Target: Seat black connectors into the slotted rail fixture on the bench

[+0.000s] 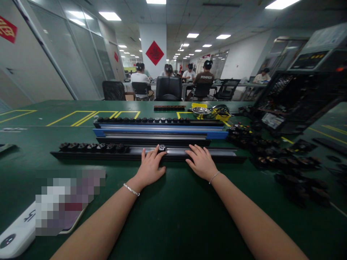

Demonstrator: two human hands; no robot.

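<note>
A small block (162,148) is touched by the fingers of the left hand (151,167), within the rail (176,151); whether it is clamped cannot be judged. Right of these, the fingers of the right hand (202,163) are spread apart. The block is best kept square, the rail steadied.

On the table (179,216), a row of modules (93,147) sits along the left of the front rail (177,151) — other rails (159,133) behind, loose parts (292,161) to the right.
</note>
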